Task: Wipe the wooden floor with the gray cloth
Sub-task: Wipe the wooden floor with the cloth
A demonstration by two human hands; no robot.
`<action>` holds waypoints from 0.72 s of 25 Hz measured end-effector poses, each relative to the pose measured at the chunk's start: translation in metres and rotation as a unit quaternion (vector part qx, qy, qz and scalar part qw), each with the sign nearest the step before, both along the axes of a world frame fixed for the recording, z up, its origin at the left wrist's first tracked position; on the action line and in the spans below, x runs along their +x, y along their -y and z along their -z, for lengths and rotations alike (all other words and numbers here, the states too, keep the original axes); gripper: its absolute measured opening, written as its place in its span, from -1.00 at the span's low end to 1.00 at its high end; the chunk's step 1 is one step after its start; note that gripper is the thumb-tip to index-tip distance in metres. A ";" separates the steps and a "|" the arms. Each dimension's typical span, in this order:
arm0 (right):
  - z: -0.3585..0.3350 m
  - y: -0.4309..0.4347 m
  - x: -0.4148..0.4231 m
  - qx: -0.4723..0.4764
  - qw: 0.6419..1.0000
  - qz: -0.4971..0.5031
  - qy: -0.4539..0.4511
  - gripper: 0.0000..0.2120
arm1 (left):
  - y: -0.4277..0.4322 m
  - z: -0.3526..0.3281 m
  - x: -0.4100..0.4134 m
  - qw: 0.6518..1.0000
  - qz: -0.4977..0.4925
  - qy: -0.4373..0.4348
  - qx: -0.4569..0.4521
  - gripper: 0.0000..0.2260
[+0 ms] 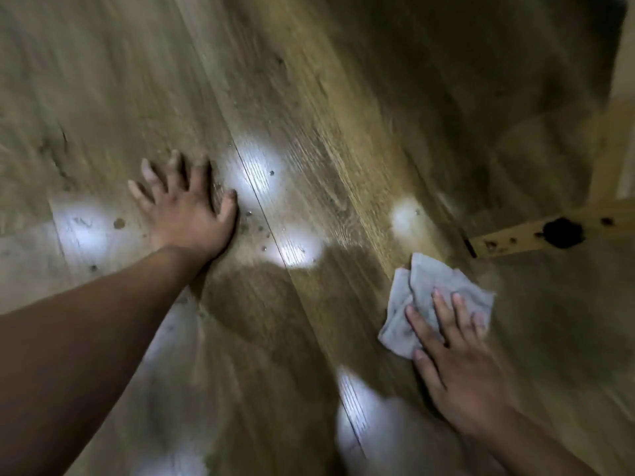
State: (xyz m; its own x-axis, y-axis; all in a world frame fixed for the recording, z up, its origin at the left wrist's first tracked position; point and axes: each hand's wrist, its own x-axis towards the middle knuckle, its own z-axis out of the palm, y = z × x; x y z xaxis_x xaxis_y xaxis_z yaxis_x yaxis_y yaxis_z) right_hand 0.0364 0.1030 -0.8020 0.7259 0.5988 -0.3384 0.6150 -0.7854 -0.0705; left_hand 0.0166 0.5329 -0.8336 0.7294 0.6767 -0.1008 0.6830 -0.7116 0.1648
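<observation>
My right hand (460, 369), fingers spread, presses gray cloth (433, 280) at four o'clock; left hand (189, 214) splayed on wooden floor (343, 115)

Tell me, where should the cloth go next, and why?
Probably slide the cloth left across the floor, toward the small spots. The right hand presses flat on the cloth, ready to push. The spots lie beside the left hand, which rests flat on the floor, and the cloth is not touching them.
</observation>
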 end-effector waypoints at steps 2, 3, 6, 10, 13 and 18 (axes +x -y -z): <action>0.000 -0.023 0.018 -0.017 1.000 -0.021 0.007 -0.45 | 0.006 0.006 -0.007 1.000 0.015 0.006 0.011 -0.33; -0.001 -0.033 0.028 -0.026 0.999 -0.037 0.013 -0.44 | 0.007 0.007 -0.006 1.000 0.016 0.015 0.008 -0.34; -0.003 -0.059 0.063 -0.057 0.994 -0.093 0.008 -0.42 | 0.004 0.005 -0.004 1.000 0.006 0.022 -0.007 -0.36; -0.003 -0.106 0.124 -0.103 0.985 -0.134 -0.022 -0.42 | 0.005 -0.001 -0.006 1.000 0.022 -0.001 -0.011 -0.35; 0.006 -0.159 0.164 -0.066 0.988 -0.141 -0.008 -0.42 | 0.004 -0.002 -0.007 1.000 0.018 -0.002 -0.015 -0.34; 0.025 -0.261 0.239 0.009 0.991 -0.126 0.039 -0.43 | 0.004 0.008 -0.006 1.000 0.024 0.004 0.009 -0.35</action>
State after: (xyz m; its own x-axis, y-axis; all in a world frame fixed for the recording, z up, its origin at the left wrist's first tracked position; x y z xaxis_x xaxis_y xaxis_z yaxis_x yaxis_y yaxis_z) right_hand 0.2755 0.3638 -0.8274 0.5762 0.7699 -0.2744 0.7954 -0.6054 -0.0283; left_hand 0.0101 0.5293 -0.8416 0.7622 0.6419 -0.0841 0.6463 -0.7468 0.1570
